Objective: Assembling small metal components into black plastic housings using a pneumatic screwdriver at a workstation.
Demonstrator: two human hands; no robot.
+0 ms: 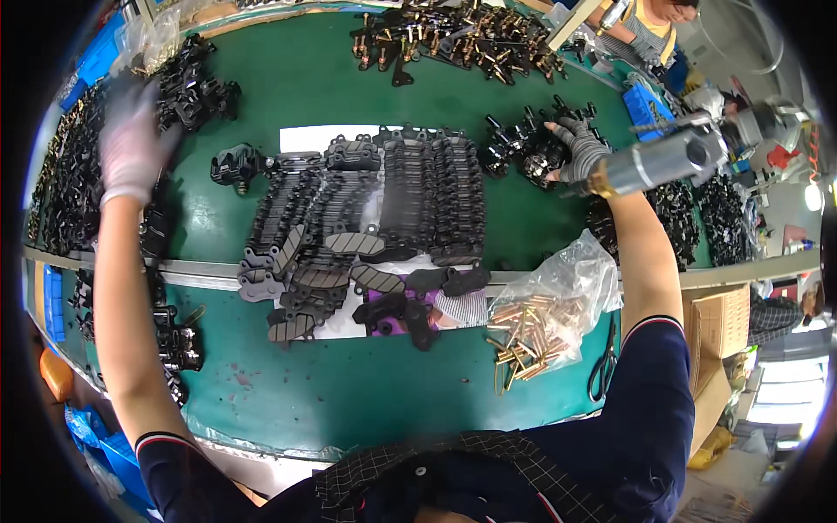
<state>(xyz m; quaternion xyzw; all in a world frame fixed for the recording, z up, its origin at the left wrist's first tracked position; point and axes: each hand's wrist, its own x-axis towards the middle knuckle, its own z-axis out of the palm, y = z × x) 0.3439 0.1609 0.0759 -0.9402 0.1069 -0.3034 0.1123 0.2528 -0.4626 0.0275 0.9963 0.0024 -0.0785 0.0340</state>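
My left hand (132, 148), in a pale glove, is smeared by motion over a heap of black brake calipers (187, 96) at the far left; its fingers do not show clearly. On the right, my right hand (580, 148), in a grey-banded glove, curls its fingers round a black caliper (540, 161) among similar parts. A metal tool cylinder (649, 166) hangs in front of that wrist. Between the hands, rows of brake pads (436, 187) stand packed together, with loose pads (318, 279) lying at their near side. One separate caliper (237, 166) sits left of the rows.
A clear plastic bag (575, 283) spills copper-coloured pins (532, 336) at the near right, beside black-handled scissors (603, 370). Black brackets with bolts (458, 44) lie at the back. A metal rail (205, 275) crosses the green table (366, 383). A co-worker (645, 35) is at the far right.
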